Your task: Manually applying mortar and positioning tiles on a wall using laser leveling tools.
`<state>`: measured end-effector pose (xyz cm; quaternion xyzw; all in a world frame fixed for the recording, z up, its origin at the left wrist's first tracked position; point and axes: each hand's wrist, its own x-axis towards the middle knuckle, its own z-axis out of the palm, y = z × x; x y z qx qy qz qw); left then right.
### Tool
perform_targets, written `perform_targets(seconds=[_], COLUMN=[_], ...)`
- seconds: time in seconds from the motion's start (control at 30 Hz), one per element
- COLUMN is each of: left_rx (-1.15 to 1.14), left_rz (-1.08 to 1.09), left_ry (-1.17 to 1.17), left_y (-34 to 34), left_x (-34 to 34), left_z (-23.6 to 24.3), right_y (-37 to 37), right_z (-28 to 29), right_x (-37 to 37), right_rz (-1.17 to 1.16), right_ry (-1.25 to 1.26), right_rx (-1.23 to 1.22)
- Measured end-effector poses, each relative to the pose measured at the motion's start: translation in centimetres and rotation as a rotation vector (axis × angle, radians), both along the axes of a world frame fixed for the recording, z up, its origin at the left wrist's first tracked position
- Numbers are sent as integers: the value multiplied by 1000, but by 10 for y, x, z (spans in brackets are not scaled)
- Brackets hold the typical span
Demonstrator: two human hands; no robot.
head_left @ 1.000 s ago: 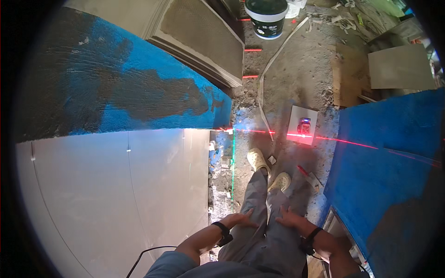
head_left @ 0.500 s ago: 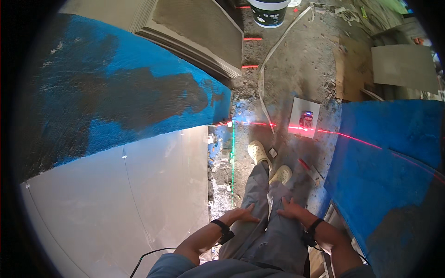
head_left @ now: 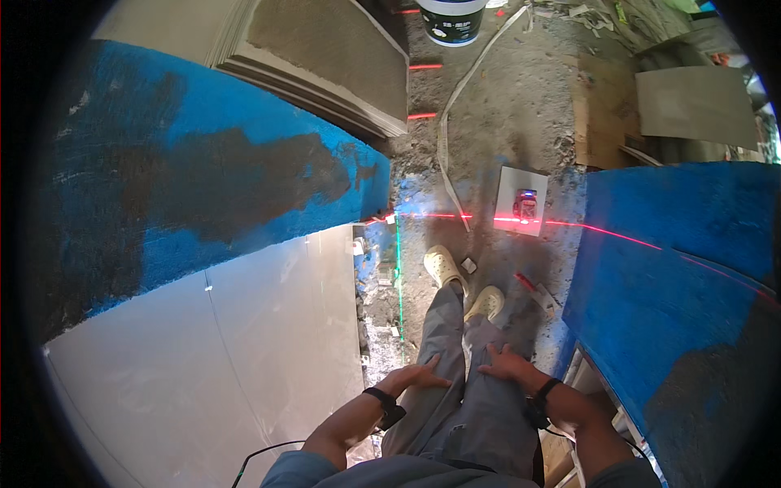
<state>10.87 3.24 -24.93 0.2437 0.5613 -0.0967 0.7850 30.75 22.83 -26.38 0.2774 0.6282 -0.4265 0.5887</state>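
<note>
My left hand point(head_left: 421, 376) rests on the left leg of my grey trousers point(head_left: 443, 333), thumb apart from the fingers. Across from it, my right hand point(head_left: 506, 364) lies on the right trouser leg in the same way, fingers spread from the thumb. Neither hand shows anything held, though the fingertips are partly lost against the cloth. Beyond my cream clogs point(head_left: 442, 264), a small laser level point(head_left: 527, 205) stands on a light square tile point(head_left: 511, 185) on the floor. It casts a red line across the floor and onto the blue panel at right.
White tiled wall point(head_left: 285, 325) runs along the left, below a blue-coated surface point(head_left: 236, 89) smeared grey. Large tiles point(head_left: 325, 57) are stacked beyond it. A bucket point(head_left: 452, 23) stands at the far end. A blue panel point(head_left: 626, 268) flanks my right; a strap point(head_left: 443, 138) trails over rough floor.
My view has shifted slightly, so the floor, level and bucket sit a little further left in the picture. Both hands stay on the trouser legs.
</note>
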Motion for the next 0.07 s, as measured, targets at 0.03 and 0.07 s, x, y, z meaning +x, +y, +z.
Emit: perform_targets(seconds=[0.03,0.07], left_rx=[0,39], left_rz=[24,-24], left_ry=[-16,-59], left_y=[5,-23], left_x=[-1,18], left_z=[0,-1], right_y=[5,-9], right_z=[7,-36], right_x=[-2,60], right_rz=[16,-112], right_ry=[-18,157], right_rx=[12,-93])
